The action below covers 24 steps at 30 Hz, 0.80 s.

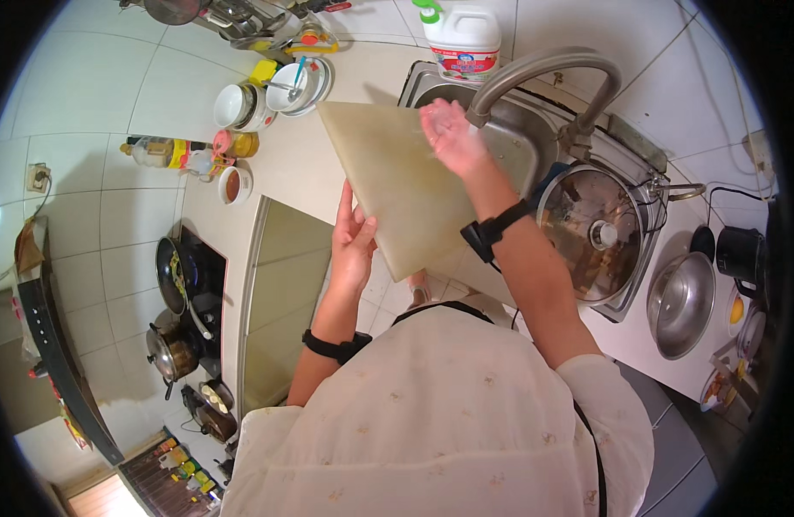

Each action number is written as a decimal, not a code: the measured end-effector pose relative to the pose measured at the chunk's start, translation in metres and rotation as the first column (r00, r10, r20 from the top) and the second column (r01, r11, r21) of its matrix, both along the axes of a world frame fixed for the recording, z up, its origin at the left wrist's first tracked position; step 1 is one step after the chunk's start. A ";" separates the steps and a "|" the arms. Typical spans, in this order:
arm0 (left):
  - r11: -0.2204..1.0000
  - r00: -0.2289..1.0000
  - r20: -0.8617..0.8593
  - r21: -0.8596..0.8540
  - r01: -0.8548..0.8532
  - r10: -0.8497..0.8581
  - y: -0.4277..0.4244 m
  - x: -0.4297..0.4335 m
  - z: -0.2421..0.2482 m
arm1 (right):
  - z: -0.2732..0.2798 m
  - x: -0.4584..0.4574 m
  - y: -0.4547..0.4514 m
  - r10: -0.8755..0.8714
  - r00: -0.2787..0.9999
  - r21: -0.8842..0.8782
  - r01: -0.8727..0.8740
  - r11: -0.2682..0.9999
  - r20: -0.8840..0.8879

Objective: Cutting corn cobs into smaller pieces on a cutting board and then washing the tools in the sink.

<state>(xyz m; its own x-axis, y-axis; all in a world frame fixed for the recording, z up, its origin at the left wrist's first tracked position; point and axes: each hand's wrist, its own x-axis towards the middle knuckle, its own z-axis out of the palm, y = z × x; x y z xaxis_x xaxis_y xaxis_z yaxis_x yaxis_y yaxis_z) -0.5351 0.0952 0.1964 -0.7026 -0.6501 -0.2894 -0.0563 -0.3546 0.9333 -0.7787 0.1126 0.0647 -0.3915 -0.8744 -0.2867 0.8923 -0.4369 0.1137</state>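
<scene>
A pale plastic cutting board (403,174) is tilted between my hands, its far part at the edge of the steel sink (532,142). My left hand (354,242) grips its left edge, thumb on the upper face. Under the spout of the curved metal faucet (552,61), my right hand (450,136) is raised palm up with fingers slightly curled, wet with water, over the board's far right part. No object shows in that palm. The board hides part of the counter and sink rim.
Right of the sink stands a large lidded pan (591,232), with a steel bowl (681,305) beyond. A white detergent jug (465,42) stands behind the sink. Stacked bowls (231,106), bottles (158,153) and a cup of sauce (234,185) line the left counter. A wok (173,274) sits on the stove.
</scene>
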 end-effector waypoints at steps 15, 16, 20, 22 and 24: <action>0.999 0.999 -0.016 -0.011 -0.050 0.050 -0.004 -0.010 -0.003 | -0.119 0.015 0.047 0.384 0.548 0.651 0.458 0.606 -0.743; 0.999 0.998 -0.016 0.002 -0.053 0.053 -0.001 -0.002 -0.004 | -0.106 0.017 0.045 0.218 0.703 0.651 0.433 0.623 -0.677; 0.999 1.000 -0.020 0.032 -0.022 0.023 0.001 -0.018 0.005 | -0.055 -0.003 -0.004 -0.115 0.989 0.081 0.108 0.991 0.091; 1.000 1.000 -0.011 0.014 -0.012 0.012 -0.003 -0.016 0.000 | -0.030 0.012 -0.011 -0.006 0.998 -0.045 0.008 0.999 0.056; 0.999 0.999 0.008 0.019 -0.033 0.033 -0.005 -0.009 -0.002 | 0.036 0.058 0.000 0.084 0.955 0.031 -0.078 0.996 -0.284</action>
<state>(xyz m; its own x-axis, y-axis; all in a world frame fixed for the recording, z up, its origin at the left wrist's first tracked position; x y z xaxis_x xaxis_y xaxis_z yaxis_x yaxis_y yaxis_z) -0.5437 0.0904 0.1943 -0.6785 -0.6673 -0.3071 -0.0512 -0.3740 0.9260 -0.7210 0.1130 0.1011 -0.3873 -0.9019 -0.1911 0.9190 -0.3612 -0.1581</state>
